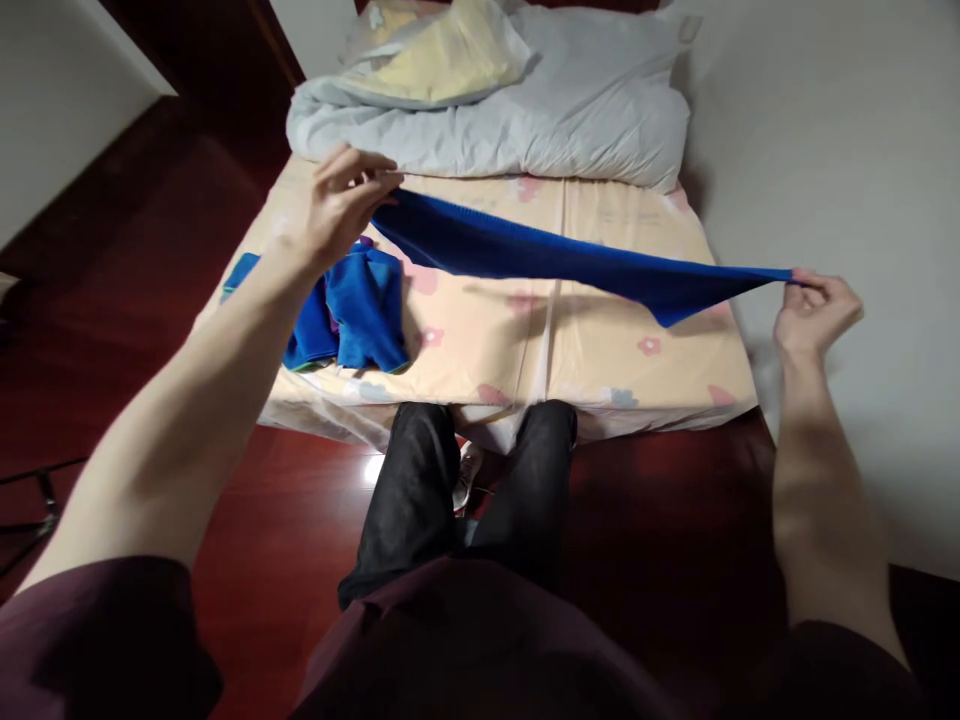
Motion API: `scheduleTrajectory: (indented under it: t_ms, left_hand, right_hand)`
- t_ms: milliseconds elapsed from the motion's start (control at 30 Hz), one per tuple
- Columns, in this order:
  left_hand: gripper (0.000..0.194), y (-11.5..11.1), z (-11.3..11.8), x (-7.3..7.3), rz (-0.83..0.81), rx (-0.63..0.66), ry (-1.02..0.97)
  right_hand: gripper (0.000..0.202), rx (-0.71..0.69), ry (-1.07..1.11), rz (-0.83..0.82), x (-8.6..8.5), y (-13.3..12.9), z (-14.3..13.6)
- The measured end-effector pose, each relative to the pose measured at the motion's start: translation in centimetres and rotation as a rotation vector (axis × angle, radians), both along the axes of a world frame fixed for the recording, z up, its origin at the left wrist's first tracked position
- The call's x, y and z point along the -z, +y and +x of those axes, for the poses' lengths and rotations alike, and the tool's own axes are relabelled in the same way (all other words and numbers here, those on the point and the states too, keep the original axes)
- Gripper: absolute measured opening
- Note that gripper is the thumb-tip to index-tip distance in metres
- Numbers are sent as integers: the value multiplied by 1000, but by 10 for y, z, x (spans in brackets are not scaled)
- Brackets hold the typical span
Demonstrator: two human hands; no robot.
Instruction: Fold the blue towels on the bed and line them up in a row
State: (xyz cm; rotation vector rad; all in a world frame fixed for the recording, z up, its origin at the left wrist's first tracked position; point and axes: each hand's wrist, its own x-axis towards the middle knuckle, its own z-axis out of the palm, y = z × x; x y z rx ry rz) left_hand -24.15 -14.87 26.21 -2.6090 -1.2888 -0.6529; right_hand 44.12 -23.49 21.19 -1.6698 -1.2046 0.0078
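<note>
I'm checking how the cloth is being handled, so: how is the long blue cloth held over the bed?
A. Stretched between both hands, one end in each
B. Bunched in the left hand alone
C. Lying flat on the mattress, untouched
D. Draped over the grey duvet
A: the blue cloth spans taut from the left hand to the right hand, above the mattress.

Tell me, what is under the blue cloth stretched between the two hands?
Under the blue cloth lies the flowered bed sheet, bare there, with the cloth's shadow. The mattress beneath is covered.
</note>
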Motion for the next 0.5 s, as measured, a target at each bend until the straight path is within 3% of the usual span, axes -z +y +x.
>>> scheduleTrajectory:
  t_ms: [100, 200, 333, 433, 500]
  left_hand:
    - [50, -13, -4, 47, -61, 36, 25]
    - [44, -31, -6, 109, -183, 126, 83]
    - [37, -56, -7, 192, -390, 193, 141]
    - [36, -72, -6, 235, -497, 151, 167]
    - [38, -79, -7, 250, -527, 76, 152]
  right_hand:
    - [24, -17, 53, -61, 47, -11, 5]
    - [27, -36, 65, -231, 100, -24, 1]
    - [33, 48, 76, -463, 165, -38, -10]
    - [29, 28, 69, -592, 200, -51, -12]
    - [22, -29, 15, -657, 214, -62, -9]
